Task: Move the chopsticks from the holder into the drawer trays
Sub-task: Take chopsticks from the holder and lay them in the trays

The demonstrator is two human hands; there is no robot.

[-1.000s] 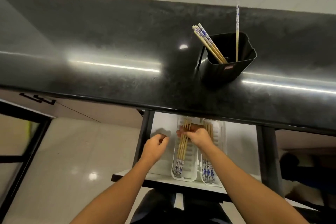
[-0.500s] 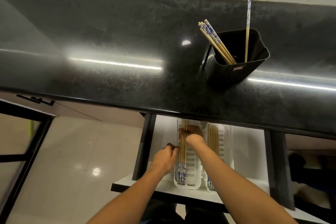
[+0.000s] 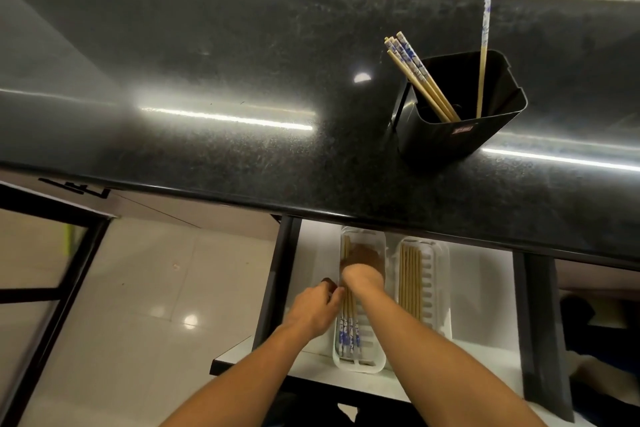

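A black holder [image 3: 460, 130] stands on the dark counter with a bunch of blue-patterned chopsticks [image 3: 417, 74] leaning left and a single chopstick [image 3: 484, 45] upright. Below, in the open white drawer [image 3: 485, 291], lie two white trays. In the left tray [image 3: 360, 366] several chopsticks [image 3: 349, 329] lie lengthwise, and my right hand [image 3: 362, 265] lies over their far ends with its fingers curled down on them, partly in shadow. My left hand [image 3: 313, 310] has its fingers curled at that tray's left rim. The right tray [image 3: 441, 291] holds several chopsticks [image 3: 410, 282].
The counter's front edge [image 3: 311, 210] overhangs the back of the drawer and hides the trays' far ends. Black drawer rails [image 3: 277, 274] stand on both sides. A dark metal frame [image 3: 65, 288] stands over the tiled floor at left.
My right hand has slid further back along the left tray, over the chopsticks. My left hand has moved right to the tray's left rim.
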